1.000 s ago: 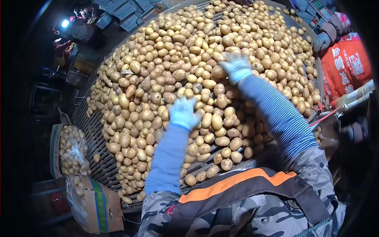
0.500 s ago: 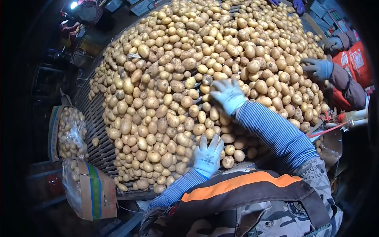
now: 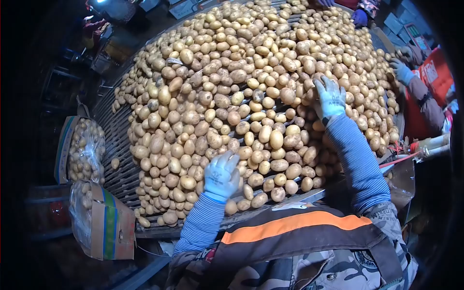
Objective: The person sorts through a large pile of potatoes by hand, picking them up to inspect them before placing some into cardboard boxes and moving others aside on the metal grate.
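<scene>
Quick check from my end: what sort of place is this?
Probably a potato sorting or packing shed: loose potatoes cover a slatted table, plastic-lined cardboard boxes of potatoes stand beside it, and another person's gloved hand is at its right edge.

I see potatoes (image 3: 193,130) spread across the counter (image 3: 115,137). The left hand (image 3: 222,177) is at their near side, the right hand (image 3: 331,99) farther forward. Two boxes (image 3: 114,227) holding potatoes stand left of the counter, one behind the other; a co-worker's hand (image 3: 402,71) is at the right.
</scene>
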`<state>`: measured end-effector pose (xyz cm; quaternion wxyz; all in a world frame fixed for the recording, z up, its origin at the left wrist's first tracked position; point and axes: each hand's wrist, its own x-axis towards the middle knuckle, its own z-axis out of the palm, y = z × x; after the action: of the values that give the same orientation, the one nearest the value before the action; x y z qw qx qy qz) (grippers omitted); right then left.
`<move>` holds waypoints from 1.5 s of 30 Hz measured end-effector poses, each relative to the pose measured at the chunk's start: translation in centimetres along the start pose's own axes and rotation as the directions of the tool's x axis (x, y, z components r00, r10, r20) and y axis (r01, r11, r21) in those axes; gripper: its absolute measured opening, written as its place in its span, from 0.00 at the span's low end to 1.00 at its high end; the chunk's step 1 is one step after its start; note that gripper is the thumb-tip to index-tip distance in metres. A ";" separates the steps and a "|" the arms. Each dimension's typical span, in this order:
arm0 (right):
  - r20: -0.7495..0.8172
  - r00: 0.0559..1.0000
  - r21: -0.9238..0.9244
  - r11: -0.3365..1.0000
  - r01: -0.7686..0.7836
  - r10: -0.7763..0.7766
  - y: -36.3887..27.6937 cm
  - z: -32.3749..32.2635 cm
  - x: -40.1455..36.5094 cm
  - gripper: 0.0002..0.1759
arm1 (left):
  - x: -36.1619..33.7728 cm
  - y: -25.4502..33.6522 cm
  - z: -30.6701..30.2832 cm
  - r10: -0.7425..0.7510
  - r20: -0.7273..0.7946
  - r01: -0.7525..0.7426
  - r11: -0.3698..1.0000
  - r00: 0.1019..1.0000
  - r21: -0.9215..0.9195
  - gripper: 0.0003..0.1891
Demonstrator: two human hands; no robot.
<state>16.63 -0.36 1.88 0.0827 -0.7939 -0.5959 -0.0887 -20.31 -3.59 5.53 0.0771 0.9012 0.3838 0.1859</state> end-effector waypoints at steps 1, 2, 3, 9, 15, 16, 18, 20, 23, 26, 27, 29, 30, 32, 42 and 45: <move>-0.054 0.999 0.090 0.996 0.014 -0.009 0.2 -0.4 -0.9 0.38 | 0.8 0.1 0.1 0.028 0.001 -0.028 1.000 1.000 0.011 0.19; -0.109 0.994 0.181 0.983 0.034 -0.014 0.2 -0.9 -1.9 0.37 | 1.7 0.2 0.1 0.055 0.002 -0.055 0.998 0.998 0.023 0.18; -0.160 0.987 0.269 0.961 0.058 -0.014 0.0 -1.3 -3.1 0.35 | 2.5 0.4 0.1 0.080 0.008 -0.081 0.996 0.997 0.035 0.18; 0.084 0.965 0.706 0.698 0.119 -0.250 -4.4 -3.4 -10.0 0.19 | 9.6 0.3 2.1 0.247 0.065 -0.250 0.967 0.967 0.049 0.20; 0.038 0.978 0.811 0.578 0.089 -0.204 -6.1 -5.3 -11.5 0.15 | 17.4 1.1 10.3 0.174 0.481 -0.335 0.902 0.860 0.272 0.17; 0.051 0.982 0.852 0.522 0.052 -0.180 -6.0 -5.2 -11.8 0.15 | 18.3 1.5 10.9 0.180 0.503 -0.378 0.866 0.846 0.327 0.14; 0.191 0.970 0.887 0.450 -0.105 -0.150 -5.9 -5.9 -12.3 0.16 | 19.0 2.1 11.6 0.143 0.552 -0.405 0.828 0.822 0.389 0.12; 0.182 0.970 0.917 0.383 -0.110 -0.158 -5.7 -5.6 -12.7 0.17 | 18.7 1.6 11.7 0.183 0.531 -0.419 0.830 0.827 0.368 0.11; 0.359 0.927 0.929 0.138 -0.344 -0.109 -5.6 -5.2 -14.2 0.17 | 17.3 0.0 10.6 0.273 0.381 -0.388 0.883 0.883 0.265 0.15; 0.537 0.833 0.797 -0.244 -0.553 -0.133 -4.6 -4.3 -15.6 0.25 | 14.1 0.6 8.7 0.247 0.028 -0.243 0.965 0.969 -0.101 0.19; 0.665 0.727 0.610 -0.438 -0.660 -0.169 -4.6 -4.3 -15.8 0.30 | 13.5 2.5 6.6 0.221 -0.028 -0.222 0.953 0.975 -0.208 0.20; 0.734 0.653 0.324 -0.750 -0.577 -0.186 -5.4 -5.9 -15.4 0.39 | 11.8 6.5 3.6 0.302 0.079 -0.216 0.819 0.950 -0.532 0.22; 0.752 0.622 0.237 -0.790 -0.565 -0.219 -5.3 -6.1 -15.1 0.37 | 11.2 7.3 3.0 0.379 0.053 -0.323 0.846 0.924 -0.424 0.23; 0.767 0.575 0.148 -0.793 -0.591 -0.285 -4.7 -5.7 -14.9 0.30 | 12.3 4.6 4.1 0.254 0.116 -0.208 0.927 0.960 -0.313 0.23; 0.770 0.485 0.163 -0.607 -0.778 -0.415 -4.9 -5.0 -14.7 0.27 | 21.1 -5.8 11.1 -0.101 0.302 -0.023 0.924 0.948 0.382 0.18; 0.710 0.552 0.157 -0.666 -0.730 -0.438 -4.6 -5.1 -15.0 0.29 | 18.9 -3.1 9.1 -0.033 0.034 0.026 0.983 0.999 0.183 0.16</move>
<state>7.89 -14.27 3.33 0.5197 -0.3320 0.0226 0.7868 -6.75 12.26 1.56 0.0039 0.9019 0.4112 0.1322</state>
